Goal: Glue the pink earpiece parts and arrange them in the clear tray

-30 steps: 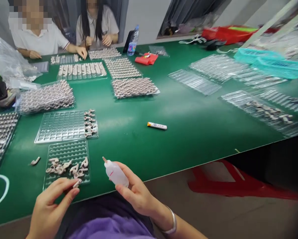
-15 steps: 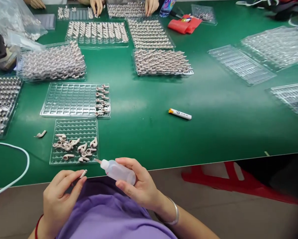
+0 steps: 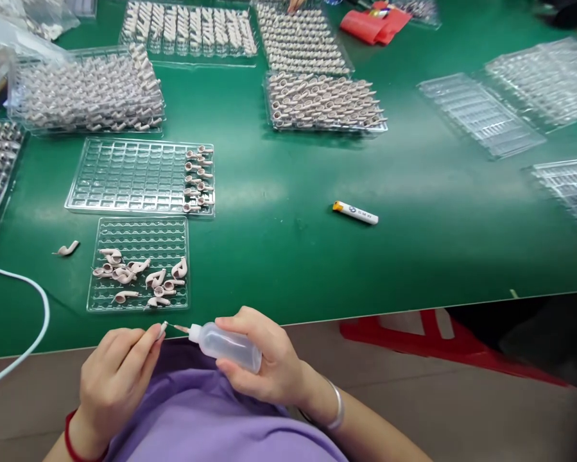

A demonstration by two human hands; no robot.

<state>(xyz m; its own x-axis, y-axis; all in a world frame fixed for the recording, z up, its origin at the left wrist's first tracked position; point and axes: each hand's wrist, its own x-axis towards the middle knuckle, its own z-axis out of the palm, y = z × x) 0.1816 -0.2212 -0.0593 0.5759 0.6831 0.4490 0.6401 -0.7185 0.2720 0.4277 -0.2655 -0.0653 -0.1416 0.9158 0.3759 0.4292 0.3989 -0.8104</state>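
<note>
Between thumb and fingers, my left hand (image 3: 117, 375) pinches a beige earbud housing (image 3: 162, 330), of which only the stem end shows. My right hand (image 3: 266, 356) is wrapped round a translucent squeeze bottle (image 3: 228, 346) with a white cap and a thin needle tip. That needle points left, and its end is at or very close to the stem end; contact cannot be made out. Just beyond my hands, a small clear tray (image 3: 138, 232) carries several loose earbud housings (image 3: 124, 276). Behind it lies a larger clear tray (image 3: 124, 173) with housings along its right side.
Stacked trays of housings (image 3: 327, 101) stand farther back, with another pile (image 3: 86, 93) at left. A white lighter-like stick (image 3: 358, 213) lies right of centre. One loose housing (image 3: 67, 248) and a white cable (image 3: 40, 301) are at left. Clear trays (image 3: 481, 112) lie at right.
My right hand has brought the bottle slightly left, so its needle now meets or nearly meets the housing's end. My left fingers have closed further round the housing. The view has tipped slightly downward.
</note>
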